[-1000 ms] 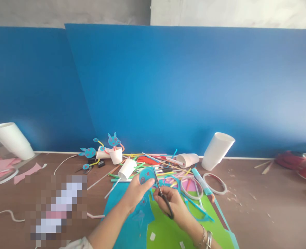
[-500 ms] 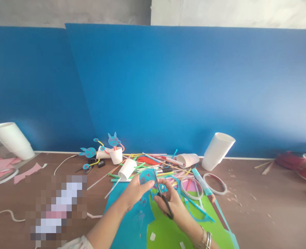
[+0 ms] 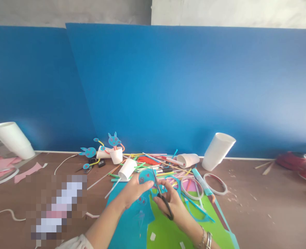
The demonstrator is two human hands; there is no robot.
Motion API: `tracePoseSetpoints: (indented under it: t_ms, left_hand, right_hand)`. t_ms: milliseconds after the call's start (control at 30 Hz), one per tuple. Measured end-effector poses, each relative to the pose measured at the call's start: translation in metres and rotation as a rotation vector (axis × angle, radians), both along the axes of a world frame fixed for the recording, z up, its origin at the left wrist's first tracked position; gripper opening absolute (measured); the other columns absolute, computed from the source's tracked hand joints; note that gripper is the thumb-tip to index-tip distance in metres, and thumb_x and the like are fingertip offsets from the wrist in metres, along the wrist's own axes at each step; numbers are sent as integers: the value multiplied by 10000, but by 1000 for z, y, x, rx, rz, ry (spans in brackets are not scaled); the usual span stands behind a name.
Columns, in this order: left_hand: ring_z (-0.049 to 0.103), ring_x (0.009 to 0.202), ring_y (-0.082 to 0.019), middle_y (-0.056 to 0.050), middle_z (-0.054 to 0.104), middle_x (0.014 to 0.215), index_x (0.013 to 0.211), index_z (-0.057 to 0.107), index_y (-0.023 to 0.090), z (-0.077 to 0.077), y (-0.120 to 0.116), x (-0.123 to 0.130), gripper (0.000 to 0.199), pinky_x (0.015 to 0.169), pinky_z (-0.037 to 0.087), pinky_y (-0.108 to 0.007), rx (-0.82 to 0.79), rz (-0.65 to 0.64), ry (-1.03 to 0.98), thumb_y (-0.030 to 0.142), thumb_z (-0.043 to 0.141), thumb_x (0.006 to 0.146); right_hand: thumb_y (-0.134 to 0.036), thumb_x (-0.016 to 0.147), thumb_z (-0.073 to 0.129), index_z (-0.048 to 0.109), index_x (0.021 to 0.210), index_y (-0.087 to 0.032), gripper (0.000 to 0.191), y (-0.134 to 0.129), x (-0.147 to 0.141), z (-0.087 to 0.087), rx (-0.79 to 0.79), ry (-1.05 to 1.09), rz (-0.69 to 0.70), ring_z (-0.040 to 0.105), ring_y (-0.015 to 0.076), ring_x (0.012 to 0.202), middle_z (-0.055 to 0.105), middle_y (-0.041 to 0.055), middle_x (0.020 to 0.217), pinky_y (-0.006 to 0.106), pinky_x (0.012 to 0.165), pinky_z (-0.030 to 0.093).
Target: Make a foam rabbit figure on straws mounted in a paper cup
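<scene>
Pinched in my left hand (image 3: pixel 136 190) is a blue paper cutout (image 3: pixel 145 175) with red drawn marks. My right hand (image 3: pixel 171 202) is closed around the black handles of the scissors (image 3: pixel 163 200), whose blades point up and lie against the cutout's right edge. Below my hands are a blue paper sheet (image 3: pixel 127 224) and a green paper sheet (image 3: pixel 184 231). Another small blue piece with red marks (image 3: pixel 142 200) rests on the blue sheet, just under my left hand.
Behind my hands lies a pile of coloured straws (image 3: pixel 165 169). Rolls of tape (image 3: pixel 215 184) sit to the right, near a tall stack of white cups (image 3: pixel 218 151). A white cup with a blue animal figure (image 3: pixel 116 155) stands at the back left. Pink paper (image 3: pixel 28 172) lies far left.
My left hand and the blue cutout have shifted very slightly. The scissors stay at the cutout's edge in my right hand.
</scene>
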State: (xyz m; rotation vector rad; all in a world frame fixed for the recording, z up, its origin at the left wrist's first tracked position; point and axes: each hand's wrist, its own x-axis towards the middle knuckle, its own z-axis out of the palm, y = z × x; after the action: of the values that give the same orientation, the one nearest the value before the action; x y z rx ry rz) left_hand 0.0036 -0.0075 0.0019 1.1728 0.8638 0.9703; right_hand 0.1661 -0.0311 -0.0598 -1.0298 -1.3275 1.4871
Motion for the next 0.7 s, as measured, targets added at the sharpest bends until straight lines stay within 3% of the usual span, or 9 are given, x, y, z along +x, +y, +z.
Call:
tracePoseSetpoints:
  t_ms: [167,333,533,700]
  left_hand:
    - [656,922,-269,-81,731,905,919,720,190,3,1,0,315,807,496,-334,-18,55,-15,340,770,647]
    - [642,758,-197,-57,715,834,927,708,166,-1,0,9,319,718,492,-292,-18,204,-54,351,744,669]
    - [577,664,-159,-10,670,706,806,702,172,-6,1,10,182,638,447,-254,37,174,45,290,700,668]
    - [555,637,-150,-8,667,701,822,701,172,-3,0,9,193,621,419,-250,38,167,80,297,680,676]
  right_hand:
    - [-571,666,724,377,1082,-200,657,-1,-2,1,-5,6,12,262,34,342,351,-167,414,136,328,211]
    - [-584,654,723,362,1120,-201,703,-4,-6,6,-38,-11,-5,285,43,327,370,-164,405,139,317,226]
    - [-566,683,707,374,1092,-208,637,-5,-7,9,-10,-4,-13,298,48,336,376,-158,413,144,329,234]
    - [-597,673,704,375,1068,-207,646,-4,-6,7,2,4,-9,271,39,353,350,-161,428,144,334,211]
